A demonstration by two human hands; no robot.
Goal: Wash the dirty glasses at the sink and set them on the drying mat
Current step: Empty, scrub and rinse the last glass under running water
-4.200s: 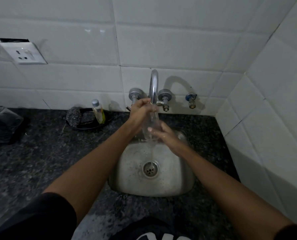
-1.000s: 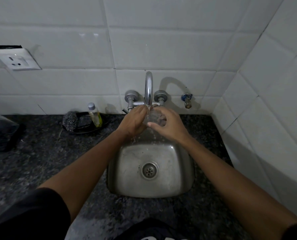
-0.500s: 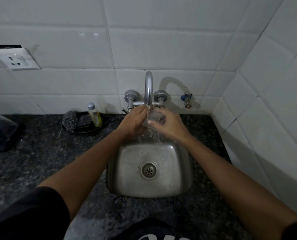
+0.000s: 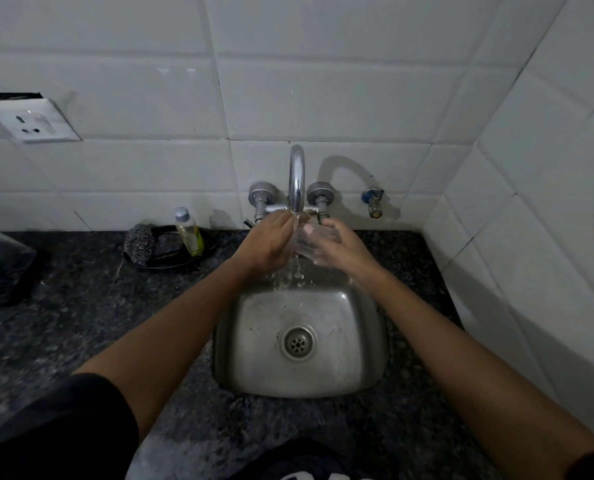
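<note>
Overhead, dark granite counter [image 4: 81, 306], steel sink [image 4: 365, 341] set in it. Tap [image 4: 296, 178] running. Left hand [image 4: 269, 242] and right hand [image 4: 340, 249] both curled around a clear glass [image 4: 306, 242], held under the spout above the basin's back edge.

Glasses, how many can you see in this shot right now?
1. A clear glass is held under the running tap over the sink, between the left hand and right hand. Others may be out of frame.
</note>
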